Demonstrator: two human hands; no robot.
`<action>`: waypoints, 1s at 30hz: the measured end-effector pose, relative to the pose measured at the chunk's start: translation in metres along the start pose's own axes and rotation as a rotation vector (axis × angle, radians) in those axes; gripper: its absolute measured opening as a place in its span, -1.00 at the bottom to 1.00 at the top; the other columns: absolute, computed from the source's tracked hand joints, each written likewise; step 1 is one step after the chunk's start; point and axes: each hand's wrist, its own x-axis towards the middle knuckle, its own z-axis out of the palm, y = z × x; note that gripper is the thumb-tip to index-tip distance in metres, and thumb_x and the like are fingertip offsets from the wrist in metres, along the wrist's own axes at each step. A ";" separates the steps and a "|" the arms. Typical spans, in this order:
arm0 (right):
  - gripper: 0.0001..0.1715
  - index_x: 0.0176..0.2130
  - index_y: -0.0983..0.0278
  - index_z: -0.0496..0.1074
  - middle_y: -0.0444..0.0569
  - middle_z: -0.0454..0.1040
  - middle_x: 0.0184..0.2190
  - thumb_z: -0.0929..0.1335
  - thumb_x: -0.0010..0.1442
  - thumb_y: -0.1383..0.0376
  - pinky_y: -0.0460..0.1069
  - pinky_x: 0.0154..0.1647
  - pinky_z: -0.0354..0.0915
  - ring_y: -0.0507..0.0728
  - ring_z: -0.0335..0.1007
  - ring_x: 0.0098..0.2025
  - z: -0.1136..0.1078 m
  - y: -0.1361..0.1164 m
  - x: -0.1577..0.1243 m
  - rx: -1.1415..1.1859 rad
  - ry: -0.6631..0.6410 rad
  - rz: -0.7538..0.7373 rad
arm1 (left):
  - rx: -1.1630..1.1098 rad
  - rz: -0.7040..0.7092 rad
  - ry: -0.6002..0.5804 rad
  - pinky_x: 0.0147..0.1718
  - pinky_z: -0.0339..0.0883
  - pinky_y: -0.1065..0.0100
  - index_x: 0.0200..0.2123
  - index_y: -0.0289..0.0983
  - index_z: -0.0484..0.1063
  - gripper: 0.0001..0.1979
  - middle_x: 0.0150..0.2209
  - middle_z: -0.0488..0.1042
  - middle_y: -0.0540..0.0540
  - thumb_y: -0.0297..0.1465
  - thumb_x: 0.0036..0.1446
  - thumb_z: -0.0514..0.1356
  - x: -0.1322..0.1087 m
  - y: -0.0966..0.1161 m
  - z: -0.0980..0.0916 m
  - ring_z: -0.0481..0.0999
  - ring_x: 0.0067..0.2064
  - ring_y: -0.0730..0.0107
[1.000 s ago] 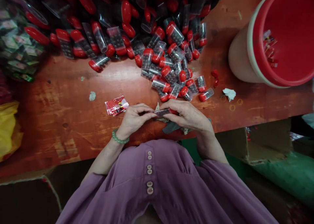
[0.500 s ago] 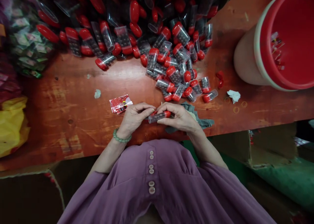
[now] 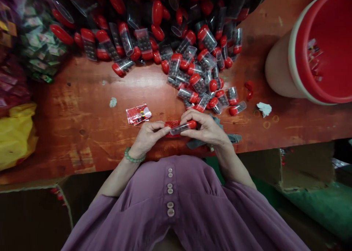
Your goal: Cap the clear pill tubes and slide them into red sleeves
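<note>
My right hand is closed around a clear plastic tube with a red cap and dark contents, tilted a little, its cap end toward the palm. Behind the tube lies a red printed label, spread flat. Thumb and fingers of my left hand pinch the left end of this label. Whether my right fingertips also touch the label is hidden. Just left of my hands, a small stack of red printed labels rests on the table. A grey-green cloth lies partly under my right hand.
A large heap of red-capped tubes covers the far side of the wooden table. At right stands a white bucket with a red basin holding small packets. Bags of packets and a yellow bag sit at left.
The red label, mostly hidden between my fingers before, now shows spread out behind the tube. My hands have moved slightly apart. The whole view has shifted a little.
</note>
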 end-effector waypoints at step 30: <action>-0.72 0.00 0.17 0.46 0.01 0.50 -0.10 0.35 0.33 0.16 0.08 0.04 0.37 0.17 0.43 -0.04 0.005 -0.025 0.006 -0.345 -0.120 -0.152 | 0.356 0.476 0.247 -0.37 0.40 0.39 -0.50 -0.26 0.53 -0.80 -0.49 0.56 -0.02 -0.29 -0.04 0.45 -0.008 0.016 -0.012 0.49 -0.44 0.45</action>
